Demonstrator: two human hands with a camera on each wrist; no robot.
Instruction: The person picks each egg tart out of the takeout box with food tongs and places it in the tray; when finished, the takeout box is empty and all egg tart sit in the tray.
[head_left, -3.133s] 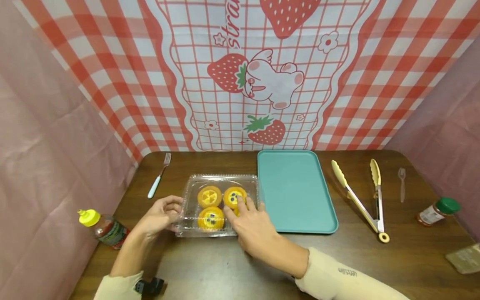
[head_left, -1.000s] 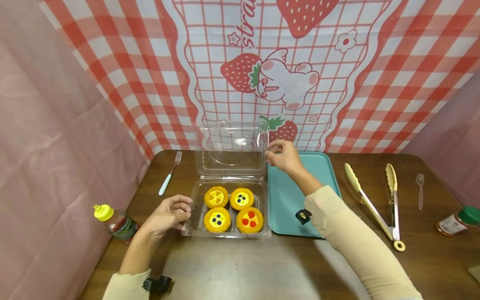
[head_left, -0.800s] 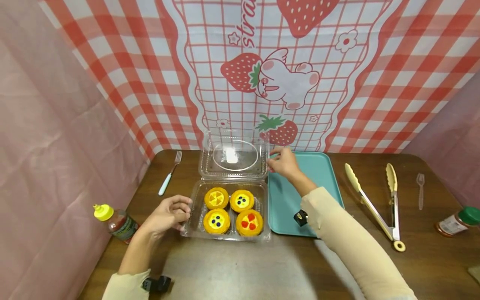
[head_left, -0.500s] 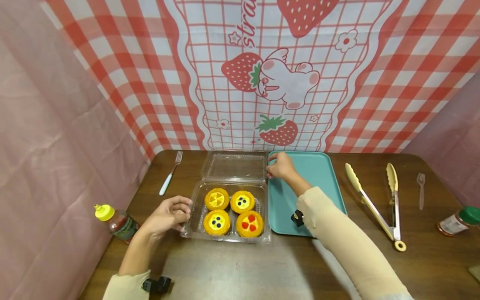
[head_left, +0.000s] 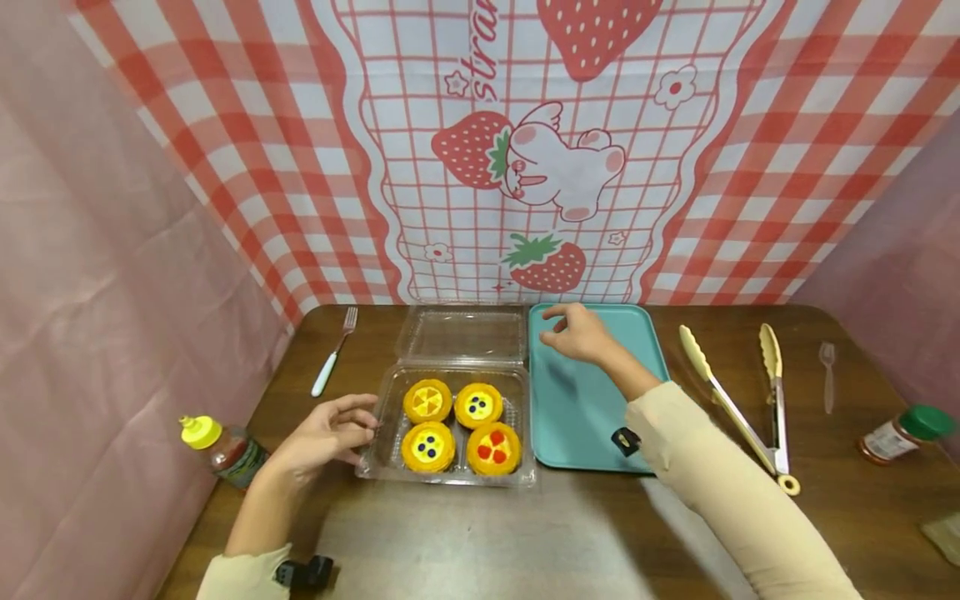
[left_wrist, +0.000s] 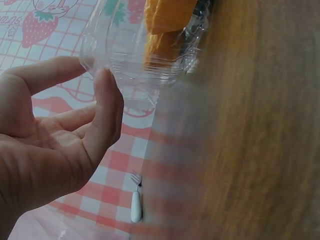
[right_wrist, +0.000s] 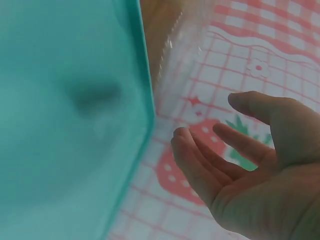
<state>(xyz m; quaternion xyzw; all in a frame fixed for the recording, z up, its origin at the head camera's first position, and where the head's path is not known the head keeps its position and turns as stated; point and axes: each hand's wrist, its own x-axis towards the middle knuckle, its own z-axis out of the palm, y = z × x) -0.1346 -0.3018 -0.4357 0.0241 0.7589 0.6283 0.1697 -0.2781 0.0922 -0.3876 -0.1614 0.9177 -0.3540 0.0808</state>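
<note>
A clear plastic clamshell container (head_left: 447,481) lies with its lid (head_left: 465,333) folded back flat on the table. Inside are several fruit tarts: one with orange wedges (head_left: 427,402), two with dark blue berries (head_left: 478,405) and one with red pieces (head_left: 493,449). My left hand (head_left: 326,433) is at the container's left edge; in the left wrist view, thumb and finger pinch its rim (left_wrist: 92,62). Over the upper left of the teal tray (head_left: 592,417) hovers my right hand (head_left: 577,333), fingers loosely bent, holding nothing and apart from the lid.
Tongs (head_left: 776,450) lie spread to the tray's right, beside a small clear fork (head_left: 828,375) and a green-capped jar (head_left: 903,435). On the left are a blue-handled fork (head_left: 333,354) and a yellow-capped bottle (head_left: 225,450). A checked cloth (head_left: 525,250) hangs behind.
The container was closed at first; its lid has since swung up and back until flat. My right hand has let go of the lid and shifted right over the tray. The left hand stays.
</note>
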